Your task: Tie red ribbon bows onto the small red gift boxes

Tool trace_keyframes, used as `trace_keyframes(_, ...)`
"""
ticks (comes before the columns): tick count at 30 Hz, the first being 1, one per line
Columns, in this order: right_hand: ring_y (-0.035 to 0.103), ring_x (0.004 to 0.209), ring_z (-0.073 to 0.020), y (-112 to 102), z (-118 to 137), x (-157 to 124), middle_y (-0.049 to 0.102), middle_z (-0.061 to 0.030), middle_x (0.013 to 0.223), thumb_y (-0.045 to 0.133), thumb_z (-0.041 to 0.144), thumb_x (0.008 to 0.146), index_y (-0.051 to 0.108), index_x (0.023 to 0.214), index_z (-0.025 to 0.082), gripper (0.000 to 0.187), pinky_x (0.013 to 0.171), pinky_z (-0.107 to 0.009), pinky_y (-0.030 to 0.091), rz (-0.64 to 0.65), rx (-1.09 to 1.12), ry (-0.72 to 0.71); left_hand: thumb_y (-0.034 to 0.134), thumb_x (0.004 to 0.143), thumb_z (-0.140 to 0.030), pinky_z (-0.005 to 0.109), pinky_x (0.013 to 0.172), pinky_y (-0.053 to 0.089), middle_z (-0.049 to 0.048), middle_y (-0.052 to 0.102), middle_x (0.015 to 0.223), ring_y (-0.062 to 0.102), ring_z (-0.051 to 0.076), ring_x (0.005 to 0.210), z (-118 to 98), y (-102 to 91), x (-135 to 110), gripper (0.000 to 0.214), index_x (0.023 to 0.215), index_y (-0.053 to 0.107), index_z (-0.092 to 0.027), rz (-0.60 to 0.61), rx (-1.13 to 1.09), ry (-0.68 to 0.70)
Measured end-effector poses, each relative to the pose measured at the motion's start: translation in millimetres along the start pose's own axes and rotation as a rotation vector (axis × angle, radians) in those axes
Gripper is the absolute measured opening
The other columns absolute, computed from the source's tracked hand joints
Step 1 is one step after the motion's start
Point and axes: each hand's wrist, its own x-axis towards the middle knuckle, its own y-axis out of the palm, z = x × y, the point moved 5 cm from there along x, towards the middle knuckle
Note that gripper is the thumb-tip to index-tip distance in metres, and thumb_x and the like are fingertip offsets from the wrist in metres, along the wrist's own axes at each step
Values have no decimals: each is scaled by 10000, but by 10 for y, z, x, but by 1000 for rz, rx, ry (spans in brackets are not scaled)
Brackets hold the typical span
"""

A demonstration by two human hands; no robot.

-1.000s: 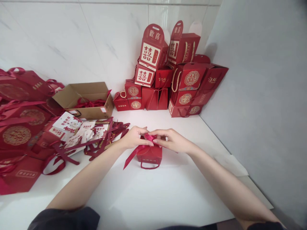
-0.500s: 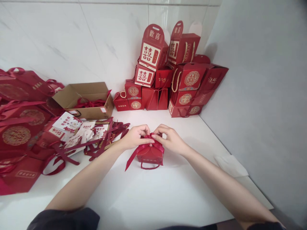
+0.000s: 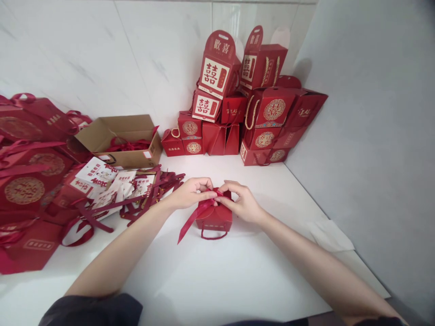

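Note:
A small red gift box [image 3: 215, 218] stands on the white table in front of me, its cord handle hanging toward me. Over its top lies a red ribbon [image 3: 187, 226], with one tail trailing down to the left. My left hand [image 3: 194, 192] pinches the ribbon at the top of the box between thumb and fingers. From the other side my right hand [image 3: 242, 202] also pinches ribbon there, its thumb and fingertips meeting those of the left. The knot or loop between the fingertips is mostly hidden.
Stacked red gift boxes [image 3: 272, 113] stand at the back right against the wall. An open cardboard box [image 3: 132, 158] holds red ribbons. Nearer lie printed cards [image 3: 98, 174] and dark red straps [image 3: 146, 206]. Ribboned red boxes [image 3: 25, 190] crowd the left; white tissue [image 3: 331, 235] lies right.
My right hand has shifted slightly, its thumb now close against the left thumb. The ribbon on the box's right front has been drawn up, baring more of the box top.

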Motion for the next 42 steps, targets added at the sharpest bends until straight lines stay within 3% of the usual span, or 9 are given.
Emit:
trace_keyframes(6, 605, 756, -147, -28, -30, -28, 674, -7, 807, 562, 152, 882, 619, 838, 218, 97, 939, -392, 434, -18, -50, -174, 595, 860, -357, 306, 794, 496, 80, 706, 799, 684, 171, 798, -42, 12, -4, 240, 798, 523, -136, 30, -89, -7)
trace_keyframes(11, 630, 831, -144, -54, 71, -10, 688, -11, 878, 507, 121, 896, 620, 874, 230, 159, 989, -394, 417, 114, -217, -352, 558, 874, -387, 273, 715, 476, 53, 676, 769, 635, 141, 732, -53, 16, 10, 269, 782, 538, -135, -8, -5, 9)
trace_keyframes(15, 630, 865, -140, -64, 119, 1, 685, -12, 941, 483, 128, 903, 636, 907, 243, 190, 1048, -409, 372, 178, -348, -411, 651, 800, -338, 269, 710, 455, 30, 634, 791, 598, 132, 748, -96, 7, -7, 225, 819, 552, -137, -4, 122, 33)
trace_keyframes(19, 620, 866, -150, -64, 118, 13, 675, -18, 899, 489, 139, 899, 628, 905, 229, 165, 1020, -400, 392, 179, -322, -363, 729, 712, -267, 307, 819, 456, 39, 622, 883, 596, 149, 853, -170, 22, -26, 264, 874, 562, -142, 25, 195, 73)
trace_keyframes(24, 613, 871, -168, -64, 122, 21, 669, -23, 882, 493, 129, 881, 613, 906, 237, 163, 981, -395, 407, 196, -280, -317, 643, 747, -212, 300, 791, 464, 20, 614, 856, 584, 143, 817, -263, 90, -65, 158, 864, 550, -160, -33, 370, 104)
trace_keyframes(32, 603, 860, -196, -70, 103, 30, 653, -31, 821, 506, 127, 858, 601, 868, 239, 147, 906, -394, 438, 182, -223, -299, 508, 735, -77, 454, 1030, 342, -58, 605, 743, 548, 121, 646, -436, 348, -190, 150, 812, 497, -205, -409, 1004, 180)
trace_keyframes(37, 619, 848, -172, -107, 127, 36, 667, -11, 873, 557, 140, 838, 594, 895, 229, 111, 1036, -419, 355, 253, -137, -216, 486, 782, -67, 353, 757, 458, 13, 629, 815, 580, 192, 757, -438, 422, -261, 150, 841, 524, -200, -450, 1220, 155)
trace_keyframes(39, 627, 848, -167, -126, 99, 51, 667, -14, 877, 537, 194, 876, 583, 913, 218, 63, 960, -382, 427, 256, -26, -94, 476, 804, -78, 308, 668, 452, 16, 629, 842, 582, 172, 720, -421, 397, -268, 153, 867, 547, -197, -428, 1230, 152)
trace_keyframes(42, 630, 871, -167, -151, 0, 78, 667, -27, 893, 469, 247, 931, 581, 949, 209, 120, 836, -331, 488, 167, 79, 77, 464, 829, -89, 275, 675, 459, 11, 637, 853, 596, 151, 739, -404, 350, -242, 157, 852, 579, -194, -347, 1222, 282)
